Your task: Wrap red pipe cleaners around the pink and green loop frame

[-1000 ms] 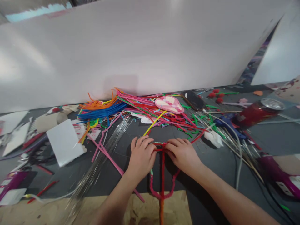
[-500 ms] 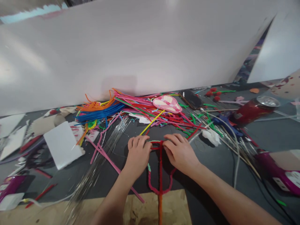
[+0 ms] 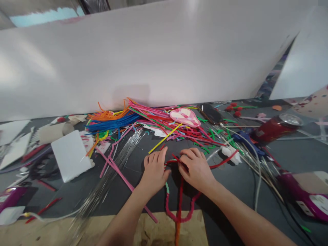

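A pipe-cleaner shape (image 3: 180,198) lies in front of me: a red middle stem, a curved dark-pink lower piece with a mint-green tip at the left, and an orange stem (image 3: 177,232) at the bottom. My right hand (image 3: 197,171) is closed in a pinch on its red top part. From behind that hand a red pipe-cleaner end (image 3: 227,160) sticks out to the right. My left hand (image 3: 155,171) is beside the shape's upper left, thumb apart from the fingers, nothing visibly gripped. My fingers partly hide the top of the shape.
Piled pipe cleaners (image 3: 115,123) lie at the back, with a pink-and-white oval (image 3: 185,118) and a phone (image 3: 210,113). Thin wires (image 3: 110,174) and a white card (image 3: 71,155) are at left. At right stand a red can (image 3: 276,128) and a purple device (image 3: 304,194).
My left hand has loosened, its thumb now away from the fingers. My right hand has shifted slightly right and down, and a red pipe-cleaner end now shows to its right.
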{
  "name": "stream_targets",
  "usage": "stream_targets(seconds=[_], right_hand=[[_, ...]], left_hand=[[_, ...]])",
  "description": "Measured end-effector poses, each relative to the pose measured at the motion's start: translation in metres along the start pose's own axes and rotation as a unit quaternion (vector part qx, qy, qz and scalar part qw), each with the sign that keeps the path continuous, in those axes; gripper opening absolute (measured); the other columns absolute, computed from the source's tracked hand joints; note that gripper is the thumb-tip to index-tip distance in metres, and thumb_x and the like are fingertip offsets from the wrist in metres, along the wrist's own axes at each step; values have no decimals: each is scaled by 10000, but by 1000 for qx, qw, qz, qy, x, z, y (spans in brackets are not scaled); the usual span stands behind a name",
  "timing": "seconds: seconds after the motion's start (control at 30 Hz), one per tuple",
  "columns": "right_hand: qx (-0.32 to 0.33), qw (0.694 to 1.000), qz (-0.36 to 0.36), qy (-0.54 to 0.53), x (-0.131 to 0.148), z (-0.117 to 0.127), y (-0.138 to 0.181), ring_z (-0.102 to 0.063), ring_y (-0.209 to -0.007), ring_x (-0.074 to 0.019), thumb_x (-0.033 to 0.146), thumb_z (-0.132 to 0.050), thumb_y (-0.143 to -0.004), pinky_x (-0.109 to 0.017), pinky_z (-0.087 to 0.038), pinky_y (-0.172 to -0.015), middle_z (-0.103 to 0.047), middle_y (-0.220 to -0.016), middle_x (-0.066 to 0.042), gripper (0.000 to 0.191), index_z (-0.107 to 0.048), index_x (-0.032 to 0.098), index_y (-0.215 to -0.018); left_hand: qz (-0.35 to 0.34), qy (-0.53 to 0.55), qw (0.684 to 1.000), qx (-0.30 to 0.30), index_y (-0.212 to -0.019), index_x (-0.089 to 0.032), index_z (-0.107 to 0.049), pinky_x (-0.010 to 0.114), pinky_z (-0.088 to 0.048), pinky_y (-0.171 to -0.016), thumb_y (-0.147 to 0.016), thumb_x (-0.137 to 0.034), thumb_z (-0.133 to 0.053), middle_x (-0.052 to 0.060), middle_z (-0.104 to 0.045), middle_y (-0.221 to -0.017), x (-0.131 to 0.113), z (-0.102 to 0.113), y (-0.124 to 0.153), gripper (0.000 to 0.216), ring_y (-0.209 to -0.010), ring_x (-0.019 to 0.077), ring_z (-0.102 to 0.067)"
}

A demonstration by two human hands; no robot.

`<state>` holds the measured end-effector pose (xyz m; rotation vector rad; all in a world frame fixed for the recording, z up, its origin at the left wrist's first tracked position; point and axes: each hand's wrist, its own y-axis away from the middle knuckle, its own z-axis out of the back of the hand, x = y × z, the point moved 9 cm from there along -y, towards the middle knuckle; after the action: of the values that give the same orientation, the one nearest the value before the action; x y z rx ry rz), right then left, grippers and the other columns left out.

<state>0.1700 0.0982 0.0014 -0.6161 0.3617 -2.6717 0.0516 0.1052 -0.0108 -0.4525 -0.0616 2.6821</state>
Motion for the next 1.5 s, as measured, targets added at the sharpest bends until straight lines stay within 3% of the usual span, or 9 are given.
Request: stream_targets(seconds=[0.17,0.3,0.47,0.6,0.77,1.03,1.2,1.33,1.5], right_hand=[[-6,999,30,-39,6,-3,2,-471,-957,-212,257,-573,-860,-358,-321,-790,-648,-970,-27,109,-682,262,-853],[-1,997,30,-77,0,-4,2,-512,-919,-205,220,-541,-880,-354,-351,-783,-674,-931,-21,139,-668,255,-926],[-27,997,-4,-70,-32,26,1,-555,-898,-193,198,-465,-901,-325,-406,-797,-672,-946,-55,187,-640,201,-969],[71,995,-33,56,-52,37,7,-567,-918,-225,262,-591,-828,-359,-375,-794,-684,-926,-25,97,-657,242,-897],[198,969,-74,124,-67,26,17,-594,-899,-218,211,-625,-785,-334,-333,-732,-678,-840,7,70,-671,263,-775],[209,969,-53,117,-51,15,12,-604,-812,-194,222,-542,-851,-320,-277,-692,-675,-772,15,120,-628,241,-769],[188,977,-27,102,-35,6,12,-600,-793,-178,209,-506,-874,-319,-259,-714,-673,-758,6,146,-622,228,-787],[185,976,-23,111,-30,1,12,-600,-774,-169,193,-510,-863,-314,-248,-703,-673,-748,-2,144,-627,224,-786],[163,980,-33,105,-27,1,10,-602,-794,-173,215,-491,-884,-309,-259,-708,-673,-774,-3,154,-624,228,-809]], left_hand=[[-30,47,998,-18,-1071,-263,-604,433,-272,-945,-788,-304,-607,43,-603,-1130,-8,4,-2,285,-1130,260,-435],[-14,76,997,-19,-992,-258,-625,413,-289,-910,-809,-266,-600,19,-661,-992,-3,-1,-4,185,-1049,228,-494],[-33,41,998,-18,-908,-250,-631,442,-246,-941,-853,-228,-538,16,-675,-931,-1,0,-5,110,-986,212,-526],[-28,15,999,-11,-967,-243,-615,415,-295,-902,-819,-225,-579,33,-651,-976,2,-1,-4,153,-992,218,-523],[-36,-18,999,-7,-923,-239,-612,402,-314,-859,-845,-203,-538,23,-650,-929,1,-4,-4,114,-950,213,-535],[-23,-29,999,31,-860,-200,-578,364,-355,-775,-888,-163,-409,32,-648,-812,5,-8,-10,176,-834,210,-568],[-12,5,1000,29,-856,-191,-579,326,-390,-727,-874,-151,-412,34,-648,-779,10,1,-12,173,-775,201,-589],[4,67,997,-32,-842,-206,-589,330,-414,-792,-848,-175,-479,25,-672,-829,15,20,-10,114,-823,195,-607],[122,264,955,-66,-974,-232,-566,267,-471,-738,-808,-241,-533,-3,-688,-888,37,14,-5,169,-811,157,-645]])
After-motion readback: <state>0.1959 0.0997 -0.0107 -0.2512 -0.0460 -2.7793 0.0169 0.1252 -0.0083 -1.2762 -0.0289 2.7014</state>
